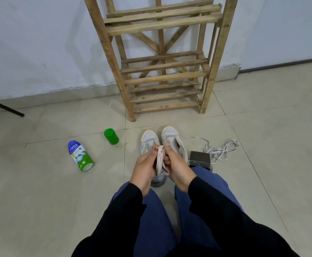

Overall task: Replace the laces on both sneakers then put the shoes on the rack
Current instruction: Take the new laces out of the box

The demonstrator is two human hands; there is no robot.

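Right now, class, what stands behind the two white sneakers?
A slatted wooden rack stands behind the sneakers, against the white wall. The left hand and right hand, holding a pinkish lace, cover the sneakers' heels.

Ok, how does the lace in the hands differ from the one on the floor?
The held lace is pinkish beige; the floor lace is white. The held lace is bunched between the left hand and right hand; the floor lace lies loose on the tiles, right of the dark box. Both are flat laces.
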